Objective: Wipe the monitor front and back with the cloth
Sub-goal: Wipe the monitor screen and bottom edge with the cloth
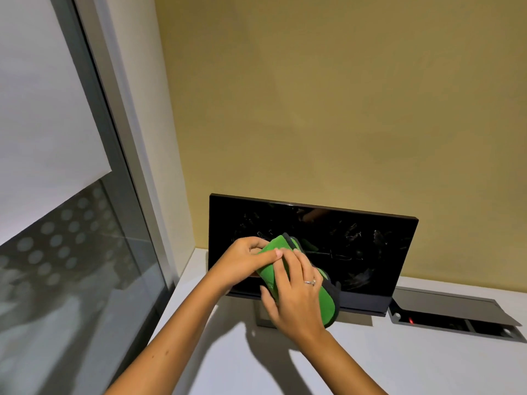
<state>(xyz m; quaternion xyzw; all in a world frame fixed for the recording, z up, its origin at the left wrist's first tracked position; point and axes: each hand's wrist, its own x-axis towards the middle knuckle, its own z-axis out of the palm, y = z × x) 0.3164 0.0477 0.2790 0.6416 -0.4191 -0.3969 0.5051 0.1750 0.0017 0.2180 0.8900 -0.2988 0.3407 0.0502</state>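
Both in front of the dark, smudged flat monitor (328, 246) standing on the white table (370, 360) against the yellow wall. Left hand (245, 259) pinching the folded green cloth (328, 306), fingers (268, 255) clamped on its upper end. Right hand (296, 295) wrapped over the cloth's middle, gripping it.

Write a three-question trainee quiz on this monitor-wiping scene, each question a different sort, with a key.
1. True or false: both hands, left and right, hold the green cloth.
2. Multiple choice: the monitor screen looks A) spotless B) smeared C) cracked through.
3. Short answer: what lies open in the desk right of the monitor?

Key: 1 true; 2 B; 3 a cable hatch with a red light inside.
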